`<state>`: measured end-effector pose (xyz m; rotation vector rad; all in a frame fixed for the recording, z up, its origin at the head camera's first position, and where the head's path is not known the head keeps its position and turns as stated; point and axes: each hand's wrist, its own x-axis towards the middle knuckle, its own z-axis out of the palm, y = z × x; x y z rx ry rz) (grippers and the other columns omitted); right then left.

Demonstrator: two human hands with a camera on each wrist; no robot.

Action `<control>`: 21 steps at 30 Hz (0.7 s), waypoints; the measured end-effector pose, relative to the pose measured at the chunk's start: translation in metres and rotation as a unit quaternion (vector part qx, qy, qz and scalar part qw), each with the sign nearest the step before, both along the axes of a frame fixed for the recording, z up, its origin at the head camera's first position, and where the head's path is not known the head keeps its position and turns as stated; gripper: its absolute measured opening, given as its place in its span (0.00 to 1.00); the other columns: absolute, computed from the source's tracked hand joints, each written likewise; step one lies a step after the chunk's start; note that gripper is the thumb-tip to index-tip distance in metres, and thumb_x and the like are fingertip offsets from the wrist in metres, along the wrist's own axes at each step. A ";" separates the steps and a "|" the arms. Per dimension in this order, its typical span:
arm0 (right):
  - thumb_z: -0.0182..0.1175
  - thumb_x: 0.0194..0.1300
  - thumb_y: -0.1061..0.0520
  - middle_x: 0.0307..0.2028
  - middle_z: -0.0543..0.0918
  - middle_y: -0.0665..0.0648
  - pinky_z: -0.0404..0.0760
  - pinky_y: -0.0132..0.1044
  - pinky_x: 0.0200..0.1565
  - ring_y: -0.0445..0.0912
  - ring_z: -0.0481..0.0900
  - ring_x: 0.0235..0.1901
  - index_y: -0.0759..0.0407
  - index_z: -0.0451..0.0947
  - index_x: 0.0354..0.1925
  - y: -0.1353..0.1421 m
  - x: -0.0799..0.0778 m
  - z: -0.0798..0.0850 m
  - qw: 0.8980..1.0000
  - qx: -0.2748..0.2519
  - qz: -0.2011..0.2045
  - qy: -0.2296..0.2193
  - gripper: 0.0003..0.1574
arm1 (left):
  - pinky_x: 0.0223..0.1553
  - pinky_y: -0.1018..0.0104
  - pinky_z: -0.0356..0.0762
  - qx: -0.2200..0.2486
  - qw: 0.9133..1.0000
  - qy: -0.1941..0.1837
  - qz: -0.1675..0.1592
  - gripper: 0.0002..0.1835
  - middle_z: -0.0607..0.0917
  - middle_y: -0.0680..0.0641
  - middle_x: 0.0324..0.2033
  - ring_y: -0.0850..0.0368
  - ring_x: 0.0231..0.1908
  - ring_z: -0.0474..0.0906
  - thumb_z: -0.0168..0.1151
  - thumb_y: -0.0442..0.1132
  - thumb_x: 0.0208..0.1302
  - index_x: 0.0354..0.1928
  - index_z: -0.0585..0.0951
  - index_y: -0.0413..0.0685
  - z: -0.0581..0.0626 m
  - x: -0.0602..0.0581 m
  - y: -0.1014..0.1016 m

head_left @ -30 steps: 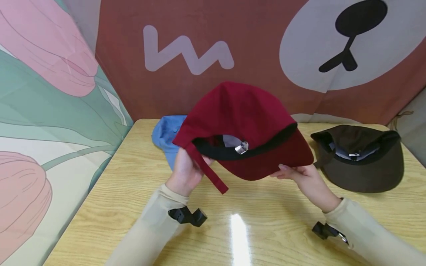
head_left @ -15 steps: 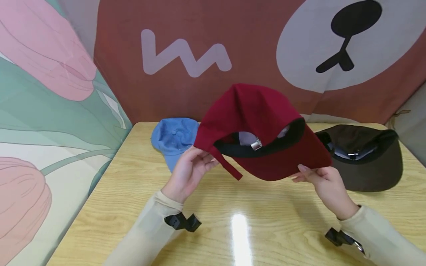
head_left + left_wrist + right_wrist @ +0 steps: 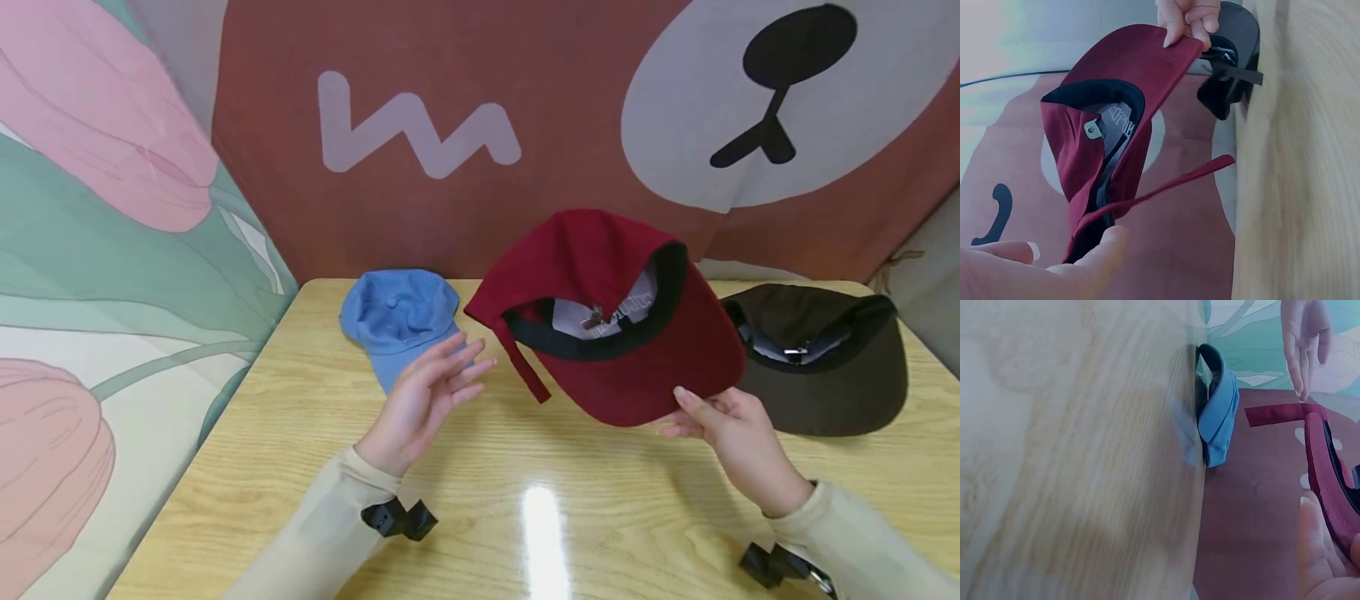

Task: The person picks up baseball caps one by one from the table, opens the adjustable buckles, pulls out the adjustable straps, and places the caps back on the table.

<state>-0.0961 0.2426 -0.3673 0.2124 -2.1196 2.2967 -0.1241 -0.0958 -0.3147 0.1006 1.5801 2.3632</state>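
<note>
A red baseball cap [image 3: 592,267] hangs tilted above the table, its underside and dark sweatband facing me. My right hand [image 3: 738,442] pinches the edge of its brim, thumb on the near face and fingers behind. The cap's loose back strap [image 3: 1179,181] dangles free beside a metal buckle [image 3: 1092,129]. My left hand [image 3: 423,400] is off the cap, fingers extended and spread, just left of the strap. Behind that hand a blue cap [image 3: 401,312] lies on the table, part of its brim covered by the fingers.
At the right of the table [image 3: 480,517] a dark brown cap [image 3: 832,392] lies with its inside showing, partly overlapped by the red cap and right hand. A printed cloth backdrop [image 3: 570,100] stands along the table's back edge.
My left hand has let go of the red cap and drawn slightly left, fingers spreading. The red cap has shifted right with my right hand and tipped, showing more of its inside.
</note>
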 end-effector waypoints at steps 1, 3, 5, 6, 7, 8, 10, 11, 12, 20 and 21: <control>0.51 0.73 0.65 0.29 0.86 0.53 0.83 0.34 0.34 0.45 0.86 0.26 0.60 0.78 0.34 0.000 0.000 -0.001 1.000 -0.008 -0.001 -0.003 0.10 | 0.62 0.55 0.67 -0.006 1.000 0.004 -0.003 0.27 0.61 0.36 0.70 0.39 0.66 0.64 0.36 0.33 0.77 0.73 0.51 0.32 -0.001 0.001 -0.001; 0.51 0.73 0.66 0.30 0.85 0.53 0.83 0.35 0.34 0.46 0.86 0.27 0.59 0.78 0.35 0.001 0.001 -0.003 1.000 -0.020 -0.001 -0.005 0.10 | 0.62 0.54 0.67 -0.018 1.000 0.008 -0.008 0.27 0.62 0.36 0.70 0.39 0.66 0.65 0.37 0.33 0.76 0.73 0.52 0.33 -0.004 0.002 -0.003; 0.51 0.73 0.65 0.30 0.86 0.53 0.83 0.35 0.34 0.46 0.86 0.27 0.60 0.78 0.34 0.001 0.001 -0.005 1.000 -0.021 0.000 -0.012 0.11 | 0.64 0.52 0.65 -0.027 1.000 0.010 -0.008 0.27 0.62 0.36 0.70 0.39 0.65 0.65 0.37 0.33 0.76 0.73 0.53 0.33 -0.007 0.003 -0.006; 0.51 0.73 0.65 0.30 0.86 0.54 0.83 0.36 0.34 0.46 0.86 0.27 0.61 0.78 0.34 0.002 0.000 -0.005 1.000 -0.020 0.001 -0.016 0.11 | 0.64 0.50 0.64 -0.031 0.999 0.012 -0.006 0.26 0.62 0.36 0.70 0.39 0.65 0.65 0.37 0.33 0.76 0.73 0.53 0.33 -0.008 0.004 -0.007; 0.51 0.73 0.64 0.29 0.86 0.55 0.83 0.36 0.35 0.46 0.86 0.27 0.62 0.77 0.33 0.002 0.000 -0.006 1.000 -0.016 0.003 -0.024 0.11 | 0.64 0.49 0.63 -0.037 0.999 0.013 -0.002 0.26 0.62 0.36 0.70 0.39 0.65 0.66 0.37 0.34 0.76 0.73 0.54 0.33 -0.009 0.004 -0.009; 0.51 0.74 0.63 0.29 0.86 0.55 0.83 0.36 0.35 0.46 0.86 0.28 0.63 0.77 0.33 0.003 -0.001 -0.005 0.999 -0.011 0.006 -0.031 0.12 | 0.65 0.48 0.61 -0.041 0.999 0.013 0.002 0.26 0.62 0.35 0.70 0.39 0.65 0.65 0.37 0.34 0.76 0.73 0.54 0.32 -0.010 0.004 -0.010; 0.51 0.74 0.61 0.29 0.86 0.56 0.83 0.35 0.37 0.46 0.86 0.29 0.64 0.76 0.31 0.004 -0.002 -0.005 0.999 -0.002 0.011 -0.049 0.13 | 0.65 0.48 0.61 -0.054 0.998 0.014 0.011 0.26 0.63 0.34 0.69 0.39 0.65 0.65 0.38 0.34 0.76 0.72 0.55 0.32 -0.012 0.005 -0.012; 0.51 0.75 0.60 0.29 0.86 0.55 0.83 0.35 0.37 0.47 0.86 0.29 0.65 0.75 0.30 0.004 -0.002 -0.005 0.998 0.000 0.012 -0.058 0.15 | 0.65 0.48 0.62 -0.064 0.998 0.014 0.015 0.26 0.64 0.34 0.69 0.39 0.65 0.66 0.39 0.34 0.76 0.72 0.55 0.31 -0.013 0.005 -0.013; 0.50 0.75 0.60 0.30 0.86 0.55 0.83 0.36 0.37 0.47 0.86 0.30 0.65 0.74 0.30 0.004 -0.003 -0.005 0.998 -0.002 0.013 -0.065 0.15 | 0.64 0.48 0.62 -0.071 0.997 0.013 0.018 0.26 0.64 0.34 0.68 0.39 0.65 0.66 0.39 0.34 0.76 0.72 0.55 0.32 -0.014 0.006 -0.014; 0.49 0.76 0.59 0.32 0.86 0.52 0.83 0.37 0.39 0.46 0.87 0.34 0.61 0.72 0.30 0.005 -0.006 -0.010 0.995 -0.025 0.033 -0.086 0.14 | 0.63 0.51 0.65 -0.124 0.991 0.021 0.043 0.26 0.68 0.34 0.66 0.42 0.63 0.69 0.43 0.33 0.75 0.71 0.58 0.31 -0.018 0.009 -0.018; 0.49 0.76 0.59 0.32 0.86 0.52 0.83 0.37 0.39 0.45 0.86 0.33 0.60 0.72 0.31 0.005 -0.006 -0.011 0.996 -0.024 0.032 -0.085 0.13 | 0.63 0.50 0.65 -0.133 0.990 0.024 0.045 0.26 0.69 0.34 0.66 0.42 0.63 0.69 0.44 0.33 0.74 0.70 0.59 0.31 -0.019 0.010 -0.018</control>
